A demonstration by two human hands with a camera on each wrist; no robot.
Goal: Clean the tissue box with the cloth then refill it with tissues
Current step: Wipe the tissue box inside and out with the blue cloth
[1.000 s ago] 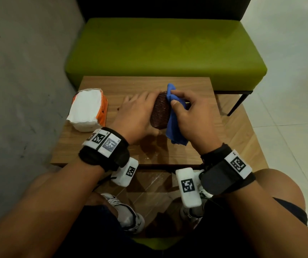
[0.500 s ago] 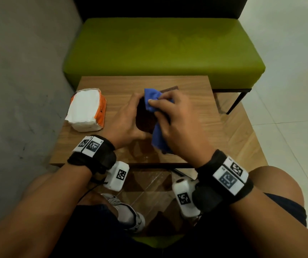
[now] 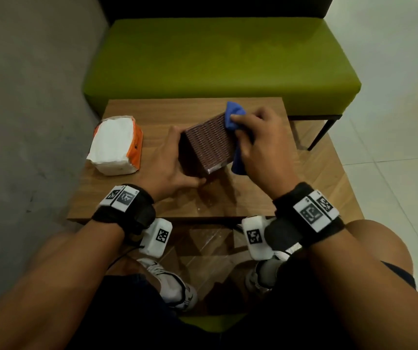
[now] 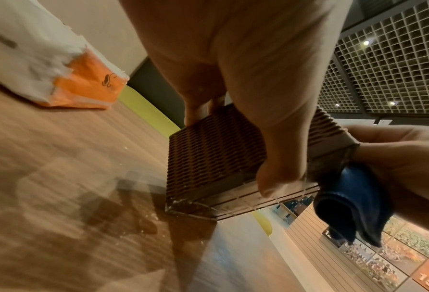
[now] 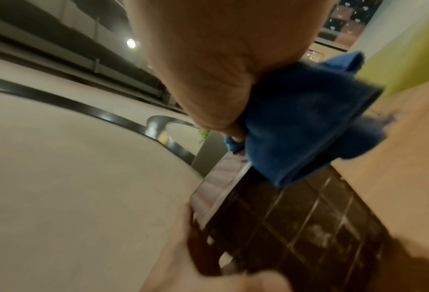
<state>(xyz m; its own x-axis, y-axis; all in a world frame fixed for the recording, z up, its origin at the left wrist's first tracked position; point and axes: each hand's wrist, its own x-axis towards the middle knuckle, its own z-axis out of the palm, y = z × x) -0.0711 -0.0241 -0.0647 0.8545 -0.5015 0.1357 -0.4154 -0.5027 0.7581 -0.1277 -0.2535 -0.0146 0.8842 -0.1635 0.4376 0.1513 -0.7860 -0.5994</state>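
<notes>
Currently: left hand [image 3: 170, 160] grips tilted tissue box [image 3: 209, 145]; right hand [image 3: 261, 145] pinches cloth [image 3: 233, 117]; we wipe with the weave, box braced.

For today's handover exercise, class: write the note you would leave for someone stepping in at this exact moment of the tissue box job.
Left hand: grips the woven tissue box, tilted on the table.
Right hand: holds the blue cloth bunched against the box's far upper edge.
Tissue pack: lies on the table to the left, apart from the box, wrapper torn open.
Done: wiping is under way; how many faces are clean cannot be told.
Left: finish wiping, set the cloth down, load the tissues into the box.
</notes>
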